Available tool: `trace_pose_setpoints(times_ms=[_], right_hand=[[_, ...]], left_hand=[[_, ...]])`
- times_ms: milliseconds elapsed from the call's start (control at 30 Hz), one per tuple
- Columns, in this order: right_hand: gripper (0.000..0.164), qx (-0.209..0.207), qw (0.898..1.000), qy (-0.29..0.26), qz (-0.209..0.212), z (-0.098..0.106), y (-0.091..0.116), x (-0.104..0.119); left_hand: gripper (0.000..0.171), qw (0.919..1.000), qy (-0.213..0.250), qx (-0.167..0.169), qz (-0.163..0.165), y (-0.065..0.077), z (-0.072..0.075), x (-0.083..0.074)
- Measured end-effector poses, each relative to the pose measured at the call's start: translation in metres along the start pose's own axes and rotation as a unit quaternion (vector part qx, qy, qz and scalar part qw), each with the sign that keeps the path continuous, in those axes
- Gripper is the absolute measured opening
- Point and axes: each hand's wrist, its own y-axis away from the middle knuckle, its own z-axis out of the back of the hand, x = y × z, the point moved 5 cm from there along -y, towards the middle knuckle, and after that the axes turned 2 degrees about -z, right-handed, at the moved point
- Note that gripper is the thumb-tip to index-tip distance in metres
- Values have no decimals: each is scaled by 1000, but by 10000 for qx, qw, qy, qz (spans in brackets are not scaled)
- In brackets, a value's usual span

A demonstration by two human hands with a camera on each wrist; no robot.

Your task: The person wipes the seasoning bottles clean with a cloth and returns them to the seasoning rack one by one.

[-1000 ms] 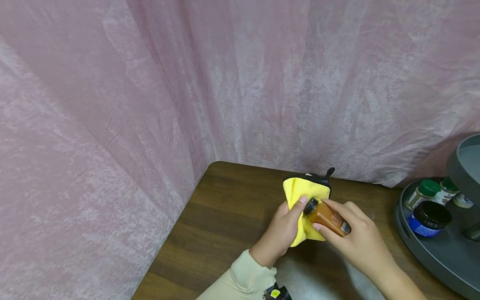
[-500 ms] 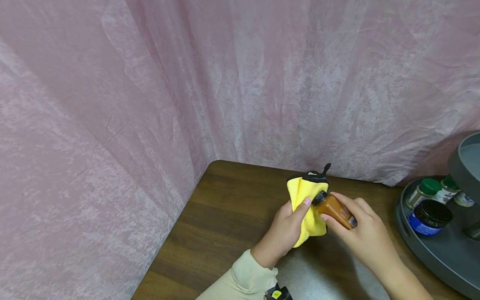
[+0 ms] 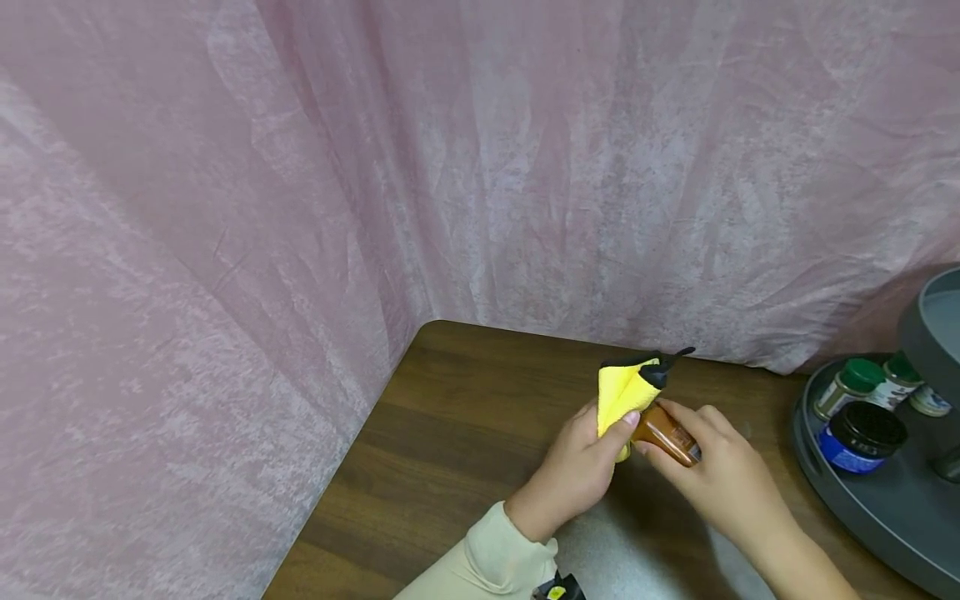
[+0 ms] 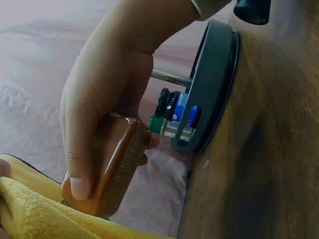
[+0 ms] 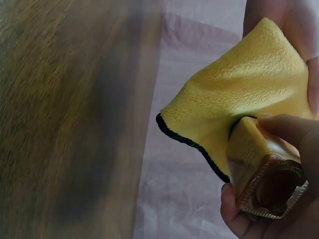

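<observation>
Above the table, my left hand (image 3: 573, 467) grips a yellow cloth (image 3: 621, 392) with black edging, its thumb pressing toward the bottle's neck. A small bottle (image 3: 670, 436) with orange-brown contents lies tilted in my right hand (image 3: 720, 467), pinched between thumb and fingers. The cloth is folded over the bottle's cap end, so the cap is hidden. In the left wrist view the square-sided bottle (image 4: 117, 164) meets the plush cloth (image 4: 45, 214). From the right wrist, the bottle's square base (image 5: 274, 186) faces the camera, with the cloth (image 5: 234, 94) behind it.
At the right stands a grey two-tier round rack (image 3: 862, 525). Its lower tier holds a blue-labelled jar with a black lid (image 3: 862, 437) and several green-capped jars (image 3: 851, 387). Pink curtains (image 3: 525, 167) hang behind and left of the wooden table (image 3: 420, 433).
The cloth, earlier spread behind the bottle, is now bunched around its neck, covering the black cap that showed before. The bottle moved right, then back left toward the left hand.
</observation>
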Motion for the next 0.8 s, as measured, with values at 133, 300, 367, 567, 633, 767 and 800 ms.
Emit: trace_pose_setpoints(times_ms=[133,300,367,567,633,767,800], right_hand=[[56,147,9998,33,90,-2,3,7],[54,371,9993,-96,-28,-3,6,14],[53,359,9991,-207,-32,-1,6,16],[55,163,9983,-556,10,6,5,20],[55,121,9979,-632,-27,8,5,20],[56,-47,9978,-660,-61,11,2,17],[56,-92,9977,-671,-64,11,2,16]], left_hand=[[39,9999,-118,-18,-49,0,1,1],[37,9999,86,-142,-35,-3,3,4],[37,9994,291,-185,7,-3,4,5],[40,9924,1228,-104,17,-4,3,5],[40,9904,1383,-88,13,-5,3,5],[41,9877,1563,-51,84,-5,2,6],[41,9869,1606,-35,118,-5,2,7]])
